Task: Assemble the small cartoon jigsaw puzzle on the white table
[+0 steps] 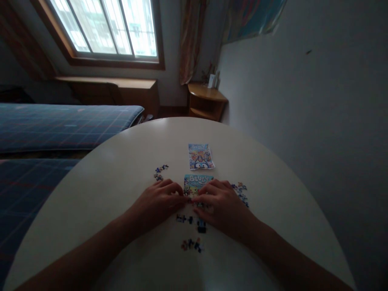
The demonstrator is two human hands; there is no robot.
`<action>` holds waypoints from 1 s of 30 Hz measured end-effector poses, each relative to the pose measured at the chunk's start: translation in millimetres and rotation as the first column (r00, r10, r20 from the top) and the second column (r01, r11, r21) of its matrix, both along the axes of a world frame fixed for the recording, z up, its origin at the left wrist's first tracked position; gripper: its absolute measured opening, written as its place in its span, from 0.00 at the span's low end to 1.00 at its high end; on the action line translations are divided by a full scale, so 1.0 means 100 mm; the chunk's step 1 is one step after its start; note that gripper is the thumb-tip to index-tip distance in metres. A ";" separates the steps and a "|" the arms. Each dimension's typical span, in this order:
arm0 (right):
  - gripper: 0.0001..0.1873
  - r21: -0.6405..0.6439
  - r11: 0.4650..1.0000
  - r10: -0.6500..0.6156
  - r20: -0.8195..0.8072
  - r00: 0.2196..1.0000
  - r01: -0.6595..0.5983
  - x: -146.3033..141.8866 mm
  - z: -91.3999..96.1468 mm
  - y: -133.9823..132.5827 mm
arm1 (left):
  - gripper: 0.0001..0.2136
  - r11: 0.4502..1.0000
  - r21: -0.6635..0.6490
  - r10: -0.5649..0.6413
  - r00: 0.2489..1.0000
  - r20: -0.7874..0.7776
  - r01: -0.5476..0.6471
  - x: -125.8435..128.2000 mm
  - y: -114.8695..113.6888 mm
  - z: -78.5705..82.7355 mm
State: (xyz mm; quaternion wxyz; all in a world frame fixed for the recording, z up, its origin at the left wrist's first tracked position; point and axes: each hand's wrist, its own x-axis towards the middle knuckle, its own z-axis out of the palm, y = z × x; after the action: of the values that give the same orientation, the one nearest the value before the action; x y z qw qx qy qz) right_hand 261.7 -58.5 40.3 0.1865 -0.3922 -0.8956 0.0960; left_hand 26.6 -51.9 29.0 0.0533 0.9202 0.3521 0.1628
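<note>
A partly joined colourful jigsaw lies on the round white table, its upper part showing blue lettering. My left hand and my right hand rest palm down on the table with fingertips meeting at the jigsaw's lower edge, fingers curled and pressed together on small pieces there. What the fingertips pinch is too small to name. A printed picture card lies just beyond the jigsaw.
Loose puzzle pieces lie in small groups: far left, right, near my wrists and closer still. A wall runs along the right. Beds with blue checked covers lie left; a wooden corner shelf stands behind.
</note>
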 end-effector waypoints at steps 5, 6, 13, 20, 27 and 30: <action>0.08 0.002 1.000 0.019 0.053 0.998 -0.019 0.00 0.00 0.00 | 0.07 0.995 0.091 -0.023 0.996 -0.090 0.032 0.00 -0.02 0.00; 0.08 0.013 1.000 0.024 0.058 0.998 -0.025 0.01 -0.01 0.00 | 0.07 0.994 0.103 -0.026 0.995 -0.098 0.036 0.00 -0.02 0.00; 0.06 0.088 0.995 0.043 0.050 0.998 -0.048 0.00 -0.03 0.00 | 0.05 0.995 0.092 -0.030 0.999 0.015 0.029 0.01 -0.01 -0.01; 0.05 0.099 0.994 0.042 0.074 0.996 -0.050 -0.02 -0.02 0.01 | 0.03 0.995 -0.090 0.059 0.993 0.102 -0.049 0.00 0.02 -0.03; 0.07 0.108 0.992 0.050 0.093 0.994 -0.060 -0.01 -0.02 -0.01 | 0.03 0.991 -0.112 0.088 0.989 0.121 -0.075 -0.01 0.02 -0.04; 0.07 0.114 0.991 0.057 0.095 0.994 -0.067 -0.01 -0.02 0.00 | 0.03 0.993 -0.104 0.068 0.991 0.115 -0.056 -0.02 0.02 -0.03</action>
State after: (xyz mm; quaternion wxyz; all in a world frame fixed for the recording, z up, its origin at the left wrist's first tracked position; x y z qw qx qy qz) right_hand 261.2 -58.6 38.2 0.1646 -0.3566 -0.9191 0.0311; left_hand 24.9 -49.6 26.3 0.1155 0.8936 0.3845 0.2008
